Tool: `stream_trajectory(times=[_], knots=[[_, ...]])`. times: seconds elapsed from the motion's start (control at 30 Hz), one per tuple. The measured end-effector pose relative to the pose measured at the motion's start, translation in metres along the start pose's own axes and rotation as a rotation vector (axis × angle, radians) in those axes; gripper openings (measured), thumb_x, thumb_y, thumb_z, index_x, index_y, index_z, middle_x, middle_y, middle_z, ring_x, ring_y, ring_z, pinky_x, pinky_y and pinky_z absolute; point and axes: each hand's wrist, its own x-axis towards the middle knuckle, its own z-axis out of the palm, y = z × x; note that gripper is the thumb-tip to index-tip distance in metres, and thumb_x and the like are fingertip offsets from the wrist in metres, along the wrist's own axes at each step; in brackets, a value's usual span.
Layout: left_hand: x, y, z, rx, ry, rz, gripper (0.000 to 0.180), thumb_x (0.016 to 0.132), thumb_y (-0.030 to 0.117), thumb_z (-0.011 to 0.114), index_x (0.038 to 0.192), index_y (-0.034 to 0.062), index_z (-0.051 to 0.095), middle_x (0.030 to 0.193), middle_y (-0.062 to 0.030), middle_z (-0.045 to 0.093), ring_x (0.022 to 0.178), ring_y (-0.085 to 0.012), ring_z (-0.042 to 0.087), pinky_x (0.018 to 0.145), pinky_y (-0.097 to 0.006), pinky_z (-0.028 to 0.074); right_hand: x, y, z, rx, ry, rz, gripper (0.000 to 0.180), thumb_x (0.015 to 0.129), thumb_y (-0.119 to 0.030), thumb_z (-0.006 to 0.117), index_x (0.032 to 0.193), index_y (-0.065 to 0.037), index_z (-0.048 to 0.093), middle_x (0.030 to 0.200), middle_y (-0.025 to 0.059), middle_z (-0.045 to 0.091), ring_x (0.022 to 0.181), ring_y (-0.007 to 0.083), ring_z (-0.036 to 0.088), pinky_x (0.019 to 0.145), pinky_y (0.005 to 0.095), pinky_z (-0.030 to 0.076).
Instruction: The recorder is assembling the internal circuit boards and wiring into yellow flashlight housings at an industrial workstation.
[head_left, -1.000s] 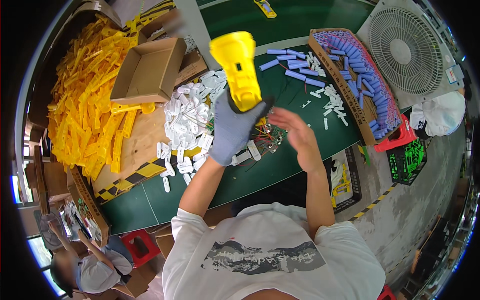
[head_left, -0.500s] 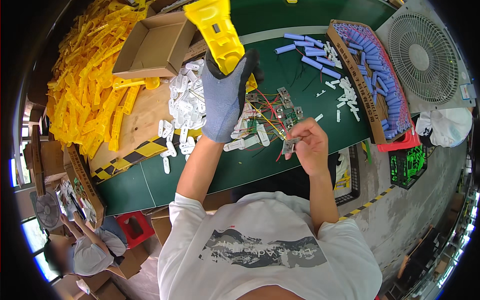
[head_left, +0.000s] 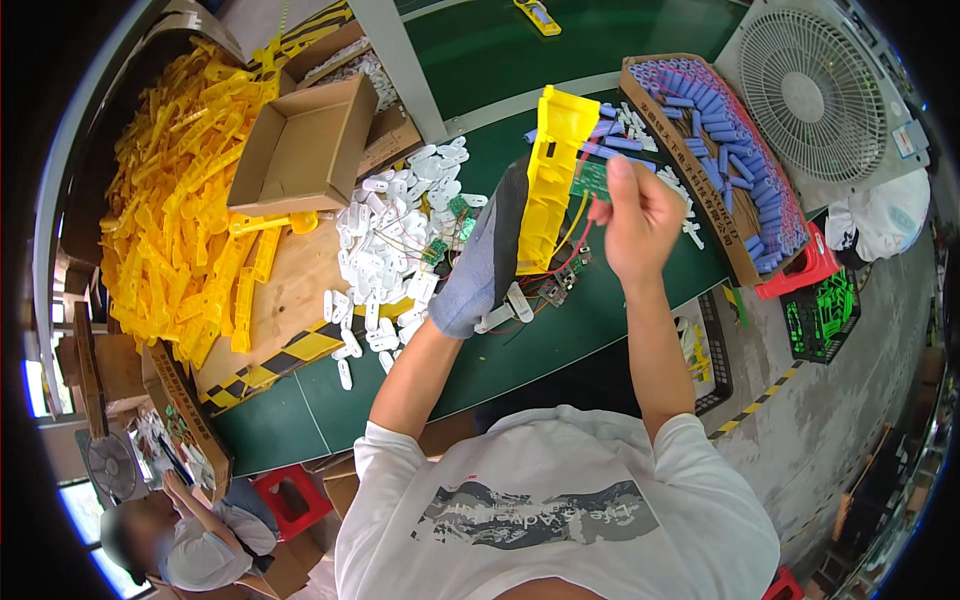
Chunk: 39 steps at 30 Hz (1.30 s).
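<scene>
In a grey-and-black glove, my left hand point(head_left: 482, 262) grips a long yellow plastic shell point(head_left: 548, 190), its hollow side facing my right hand. My bare right hand point(head_left: 643, 222) pinches a small green circuit board point(head_left: 590, 180) with red and yellow wires, held against or just beside the shell's middle; exact contact cannot be made out. Below the shell, small metal-topped boards point(head_left: 562, 284) with wires lie on the green table point(head_left: 590, 335). White plastic pieces point(head_left: 375, 235) are heaped left of my glove, with a few green boards among them.
Yellow shells point(head_left: 180, 200) pile up at left beside an open cardboard box point(head_left: 300, 150). A carton of lilac battery cells point(head_left: 745, 150) stands at right, before a fan point(head_left: 825, 95). Another yellow piece point(head_left: 538, 17) lies at the back. A person point(head_left: 210, 540) sits at lower left.
The yellow shell has come down and right, turning its hollow side toward my right hand. My right hand has risen from the wired boards, bringing a green board up to the shell.
</scene>
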Motion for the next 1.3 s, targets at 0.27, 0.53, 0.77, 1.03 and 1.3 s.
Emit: stream_trajectory(times=[0.27, 0.53, 0.77, 1.03, 1.3], knots=[[0.004, -0.020, -0.007, 0.460, -0.096, 0.252, 0.047, 0.098, 0.021, 0.046, 0.139, 0.0024, 0.031, 0.121, -0.0181, 0.049, 0.102, -0.0238, 0.057, 0.085, -0.033, 0.050, 0.011, 0.017, 0.005, -0.084, -0.018, -0.151, 0.032, 0.093, -0.018, 0.059, 0.068, 0.000, 0.052, 0.055, -0.0043, 0.041, 0.052, 0.0031, 0.031, 0.046, 0.0232, 0.025], [-0.003, 0.009, 0.016, 0.063, 0.020, -0.099, 0.045, 0.100, 0.029, 0.044, 0.135, 0.0007, 0.036, 0.113, -0.0137, 0.053, 0.097, -0.0181, 0.056, 0.082, -0.031, 0.048, 0.009, 0.016, 0.004, 0.048, -0.005, -0.115, 0.032, 0.094, -0.018, 0.057, 0.069, 0.000, 0.052, 0.056, -0.0032, 0.043, 0.052, 0.0033, 0.033, 0.047, 0.0227, 0.027], [-0.004, 0.010, 0.018, -0.047, -0.019, -0.031, 0.037, 0.100, 0.030, 0.043, 0.124, 0.0009, 0.043, 0.099, -0.0070, 0.054, 0.086, -0.0099, 0.053, 0.074, -0.025, 0.047, 0.007, 0.022, -0.005, -0.233, -0.066, -0.233, 0.031, 0.094, -0.017, 0.057, 0.069, 0.001, 0.052, 0.057, 0.0004, 0.046, 0.053, 0.0068, 0.038, 0.048, 0.0253, 0.030], [0.005, -0.010, 0.011, 0.287, 0.088, 0.186, 0.022, 0.097, 0.018, 0.051, 0.108, -0.0012, 0.048, 0.089, -0.0062, 0.052, 0.078, -0.0113, 0.047, 0.069, -0.026, 0.044, -0.005, -0.002, -0.015, 0.016, -0.286, -0.024, 0.024, 0.096, -0.015, 0.052, 0.083, 0.004, 0.060, 0.073, 0.0041, 0.058, 0.064, 0.0088, 0.051, 0.057, 0.0239, 0.041], [0.003, 0.001, 0.015, 0.305, 0.032, 0.163, 0.027, 0.095, 0.019, 0.053, 0.109, -0.0031, 0.051, 0.089, -0.0068, 0.055, 0.081, -0.0101, 0.048, 0.071, -0.026, 0.044, -0.017, -0.007, -0.035, 0.149, -0.277, 0.143, 0.017, 0.086, 0.001, 0.064, 0.103, 0.006, 0.064, 0.089, 0.0062, 0.065, 0.076, 0.0074, 0.059, 0.066, 0.0187, 0.046]])
